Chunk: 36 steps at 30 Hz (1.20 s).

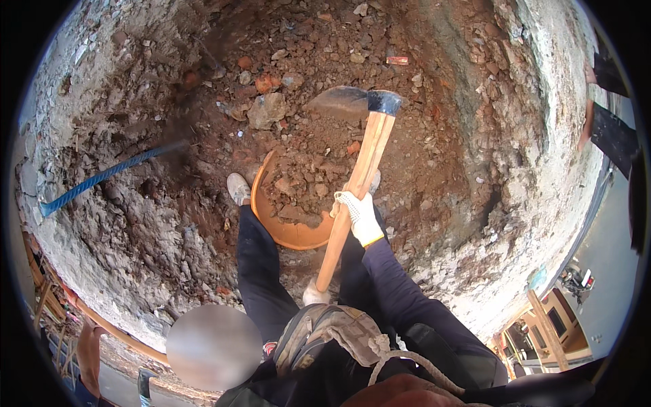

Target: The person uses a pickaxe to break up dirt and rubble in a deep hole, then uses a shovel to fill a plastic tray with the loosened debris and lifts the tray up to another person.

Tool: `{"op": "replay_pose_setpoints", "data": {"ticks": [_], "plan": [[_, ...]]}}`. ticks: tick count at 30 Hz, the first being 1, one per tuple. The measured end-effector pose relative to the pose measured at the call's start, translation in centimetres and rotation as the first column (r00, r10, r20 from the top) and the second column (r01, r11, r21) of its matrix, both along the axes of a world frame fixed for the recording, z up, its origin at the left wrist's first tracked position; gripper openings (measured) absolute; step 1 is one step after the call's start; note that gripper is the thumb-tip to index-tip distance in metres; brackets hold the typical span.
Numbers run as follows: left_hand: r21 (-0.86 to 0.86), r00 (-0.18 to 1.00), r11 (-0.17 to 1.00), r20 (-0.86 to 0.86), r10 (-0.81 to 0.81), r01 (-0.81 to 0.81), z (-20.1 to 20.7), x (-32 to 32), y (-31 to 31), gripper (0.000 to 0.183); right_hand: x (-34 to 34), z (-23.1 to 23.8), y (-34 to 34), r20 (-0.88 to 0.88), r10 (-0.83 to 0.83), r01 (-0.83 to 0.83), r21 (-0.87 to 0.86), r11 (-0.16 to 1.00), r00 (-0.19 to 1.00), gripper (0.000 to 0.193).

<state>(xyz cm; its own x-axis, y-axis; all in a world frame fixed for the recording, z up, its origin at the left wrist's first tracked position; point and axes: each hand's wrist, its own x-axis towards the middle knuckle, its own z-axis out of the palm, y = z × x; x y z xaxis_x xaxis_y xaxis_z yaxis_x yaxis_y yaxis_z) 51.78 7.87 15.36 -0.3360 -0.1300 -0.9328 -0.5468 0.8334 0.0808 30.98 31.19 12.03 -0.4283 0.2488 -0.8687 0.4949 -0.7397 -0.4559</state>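
Note:
A hoe with a thick wooden handle (pixel 367 159) slants up in front of me, its broad metal blade (pixel 339 100) over the loose brown soil. My right hand (pixel 361 216), in a white knitted glove with a yellow cuff, wraps round the middle of the handle. Lower down, my gloved left hand (pixel 316 294) closes on the handle's end, partly hidden by my clothing and bag. Between my feet lies a round orange pan (pixel 303 237) with soil and stones in it; the hoe handle passes over its right side.
Rough earth walls surround the pit. A blue ribbed rod (pixel 102 178) leans at the left. Stones, including a large one (pixel 266 110), lie ahead. At the lower left another person's hand (pixel 89 332) is by a wooden pole (pixel 122 334); a person's dark-clad leg (pixel 614 139) shows at the right.

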Motion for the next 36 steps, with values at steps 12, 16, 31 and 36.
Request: {"op": "replay_pose_setpoints", "data": {"ticks": [12, 16, 31, 36], "plan": [[0.470, 0.937, 0.872, -0.346, 0.039, 0.137, -26.9, -29.2, 13.2, 0.034, -29.7, -15.6, 13.6, -0.259, 0.165, -0.006, 0.523, 0.852, 0.951, 0.025], [0.558, 0.942, 0.813, -0.153, 0.298, -0.167, -24.1, -27.4, 14.5, 0.034, -31.1, -19.0, 11.5, -0.110, 0.342, -0.215, 0.591, 0.777, 0.933, 0.022], [0.091, 0.970, 0.992, -0.235, -0.068, 0.091, -6.6, -9.0, -4.2, 0.025, -5.8, -13.1, 1.6, 0.190, -0.105, 0.145, -0.212, 0.966, 0.976, 0.023], [0.156, 0.913, 0.986, -0.408, 0.006, 0.063, -9.2, -6.4, -1.8, 0.021, -5.6, -5.4, 4.2, -0.035, -0.174, 0.168, -0.133, 0.977, 0.984, 0.027]]}}
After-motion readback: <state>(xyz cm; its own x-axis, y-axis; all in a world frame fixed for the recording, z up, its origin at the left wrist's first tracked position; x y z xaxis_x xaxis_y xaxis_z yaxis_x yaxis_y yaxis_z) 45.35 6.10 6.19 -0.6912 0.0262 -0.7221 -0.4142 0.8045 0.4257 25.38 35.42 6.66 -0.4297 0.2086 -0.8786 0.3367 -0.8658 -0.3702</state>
